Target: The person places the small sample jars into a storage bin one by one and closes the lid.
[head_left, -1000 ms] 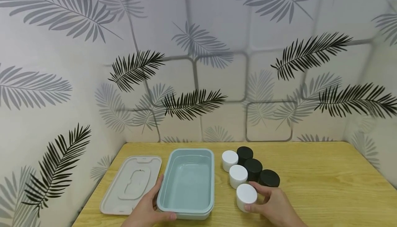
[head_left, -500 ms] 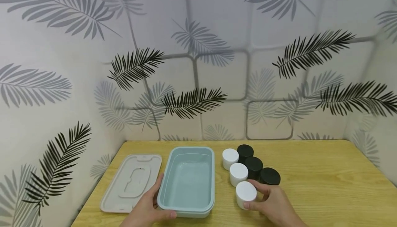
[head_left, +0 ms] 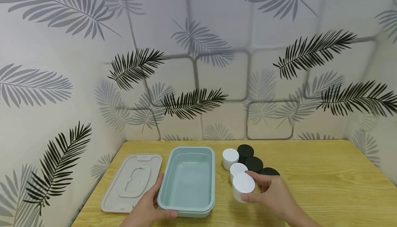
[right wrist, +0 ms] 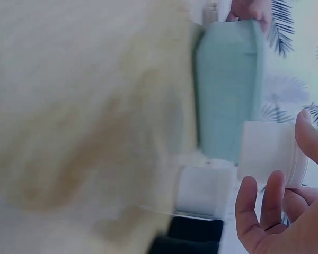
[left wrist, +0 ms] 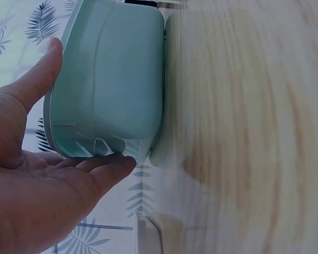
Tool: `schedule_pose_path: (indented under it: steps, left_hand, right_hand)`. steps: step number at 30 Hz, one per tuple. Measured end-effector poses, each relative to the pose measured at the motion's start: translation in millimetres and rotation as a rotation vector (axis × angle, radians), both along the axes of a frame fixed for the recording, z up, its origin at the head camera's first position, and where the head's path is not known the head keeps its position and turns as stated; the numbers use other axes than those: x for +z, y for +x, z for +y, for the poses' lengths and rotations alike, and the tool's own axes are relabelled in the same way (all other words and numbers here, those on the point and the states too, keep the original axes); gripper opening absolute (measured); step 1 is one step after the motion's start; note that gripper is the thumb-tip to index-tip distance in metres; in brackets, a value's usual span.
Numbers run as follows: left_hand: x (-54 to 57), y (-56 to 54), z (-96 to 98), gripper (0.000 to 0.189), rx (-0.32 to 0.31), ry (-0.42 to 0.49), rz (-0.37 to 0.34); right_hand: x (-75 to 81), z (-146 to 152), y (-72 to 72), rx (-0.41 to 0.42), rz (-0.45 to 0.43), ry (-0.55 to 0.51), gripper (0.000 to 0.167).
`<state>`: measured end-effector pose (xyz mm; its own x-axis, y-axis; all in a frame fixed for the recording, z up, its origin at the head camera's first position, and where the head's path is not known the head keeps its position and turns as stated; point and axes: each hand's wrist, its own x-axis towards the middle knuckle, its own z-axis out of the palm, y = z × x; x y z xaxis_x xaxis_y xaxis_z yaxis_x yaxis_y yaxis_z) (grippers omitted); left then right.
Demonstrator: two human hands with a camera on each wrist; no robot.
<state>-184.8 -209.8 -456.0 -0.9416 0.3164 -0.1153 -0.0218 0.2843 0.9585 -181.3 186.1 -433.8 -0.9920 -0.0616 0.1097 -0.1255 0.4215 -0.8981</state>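
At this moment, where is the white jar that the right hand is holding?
In the head view, the held white jar is right of the pale blue container, in the right hand above the table, partly hiding another white jar.

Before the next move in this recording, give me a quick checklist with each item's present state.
1. Right hand grips the held white jar: ok.
2. Held white jar off the table: ok, per right wrist view.
3. Left hand touching the blue-green container: ok.
4. Container uncovered: ok, lid lies to its left.
5. Held white jar above the container: not ok, it is to the right.
6. Jar contents: cannot tell.
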Motion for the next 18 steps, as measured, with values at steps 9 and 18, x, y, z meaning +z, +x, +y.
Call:
schedule_pose_path:
  steps: [9,18]
  left_hand:
    - [-0.6,0.4,-0.9,0.127,0.006,-0.018,0.019]
    - [-1.1,1.6,-2.0,0.128,-0.009,-0.010,0.020]
  right_hand:
    - [38.5,-8.0,-21.0,0.050,0.002,-0.005,0.074]
    - [53.1,-32.3,-42.4,0.060,-0.037,-0.042,0.074]
